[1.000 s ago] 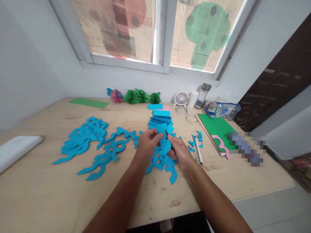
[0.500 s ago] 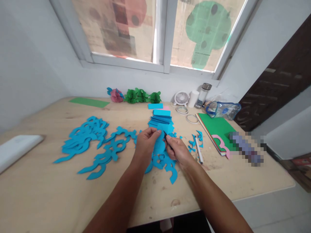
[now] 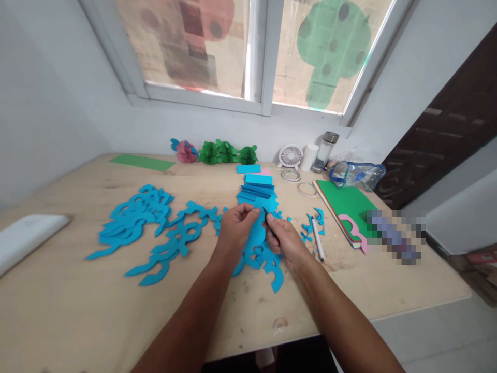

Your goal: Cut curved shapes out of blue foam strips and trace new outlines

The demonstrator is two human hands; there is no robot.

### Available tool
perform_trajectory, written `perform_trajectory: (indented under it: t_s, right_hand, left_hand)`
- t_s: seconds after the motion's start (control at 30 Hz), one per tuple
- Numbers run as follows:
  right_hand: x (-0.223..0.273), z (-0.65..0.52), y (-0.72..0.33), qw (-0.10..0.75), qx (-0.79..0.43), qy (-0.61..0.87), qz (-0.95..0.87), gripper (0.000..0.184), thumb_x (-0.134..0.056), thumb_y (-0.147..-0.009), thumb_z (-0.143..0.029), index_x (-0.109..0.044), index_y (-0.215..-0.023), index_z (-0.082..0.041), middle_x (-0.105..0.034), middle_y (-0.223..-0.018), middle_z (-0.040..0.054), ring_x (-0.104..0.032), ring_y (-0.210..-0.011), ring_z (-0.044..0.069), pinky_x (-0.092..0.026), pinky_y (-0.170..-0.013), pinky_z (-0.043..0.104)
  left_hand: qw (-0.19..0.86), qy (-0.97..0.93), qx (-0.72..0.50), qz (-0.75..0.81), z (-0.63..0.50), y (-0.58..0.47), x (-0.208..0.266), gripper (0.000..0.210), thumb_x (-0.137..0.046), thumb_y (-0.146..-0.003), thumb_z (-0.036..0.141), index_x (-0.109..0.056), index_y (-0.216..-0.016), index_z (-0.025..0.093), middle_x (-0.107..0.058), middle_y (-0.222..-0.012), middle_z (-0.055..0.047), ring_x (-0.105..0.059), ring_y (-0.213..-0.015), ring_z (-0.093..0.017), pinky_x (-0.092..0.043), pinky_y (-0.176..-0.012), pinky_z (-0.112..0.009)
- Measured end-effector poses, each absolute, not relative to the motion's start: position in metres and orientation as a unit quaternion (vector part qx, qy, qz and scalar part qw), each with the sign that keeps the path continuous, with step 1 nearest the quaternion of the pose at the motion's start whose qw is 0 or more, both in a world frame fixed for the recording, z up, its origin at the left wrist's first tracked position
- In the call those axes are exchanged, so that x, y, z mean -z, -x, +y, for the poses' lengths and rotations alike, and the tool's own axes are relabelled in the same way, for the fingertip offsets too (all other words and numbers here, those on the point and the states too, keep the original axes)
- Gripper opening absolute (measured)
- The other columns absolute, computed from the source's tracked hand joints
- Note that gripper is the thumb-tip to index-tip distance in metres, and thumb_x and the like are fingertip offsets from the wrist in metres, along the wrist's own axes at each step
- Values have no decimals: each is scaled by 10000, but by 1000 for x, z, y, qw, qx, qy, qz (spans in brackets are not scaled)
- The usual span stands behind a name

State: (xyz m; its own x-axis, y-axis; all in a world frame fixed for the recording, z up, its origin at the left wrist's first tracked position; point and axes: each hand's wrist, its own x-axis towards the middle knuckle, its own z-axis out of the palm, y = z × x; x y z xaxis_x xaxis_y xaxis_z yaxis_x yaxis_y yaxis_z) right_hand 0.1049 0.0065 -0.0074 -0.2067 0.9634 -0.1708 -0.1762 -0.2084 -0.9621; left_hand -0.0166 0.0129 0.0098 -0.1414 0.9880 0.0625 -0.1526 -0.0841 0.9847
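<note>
Close to the middle of the table, my left hand (image 3: 237,224) pinches a piece of blue paper (image 3: 255,234) with a scalloped edge between thumb and fingers. My right hand (image 3: 285,235) is closed around dark scissors (image 3: 273,234), largely hidden by the fingers. Their narrow dark tip lies against the right side of the paper. Beneath both hands lie curvy blue paper cutouts (image 3: 276,280). Just beyond them sits a stack of folded blue strips (image 3: 256,192).
Two heaps of wavy blue cutouts (image 3: 130,220) spread to the left. Right of my hands lie blue scraps (image 3: 319,213), a white marker (image 3: 317,239) and green paper sheets (image 3: 351,204). Along the wall stand green paper honeycomb shapes (image 3: 225,153), a small fan (image 3: 290,155) and a glass bottle (image 3: 325,151).
The blue paper and the scissors tip have shifted slightly between my hands. Both hands keep their grips in nearly the same place.
</note>
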Motion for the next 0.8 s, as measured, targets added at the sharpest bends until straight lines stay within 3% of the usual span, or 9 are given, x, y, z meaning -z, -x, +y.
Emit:
perform_trajectory:
  t_s: [0.8]
  right_hand:
    - [9,7,-104,450,-646,441,-432,567,-641,-613,-731,-469,-602,-191,-343,-342,-111,-206,-292,27,-114,-313,192]
  left_hand:
    - [484,-438,-596,468,11,16,-13,158,-657,-644,283,-567,-593,164,-549,-552,34,-469,-537,-98,-395,-546,-212]
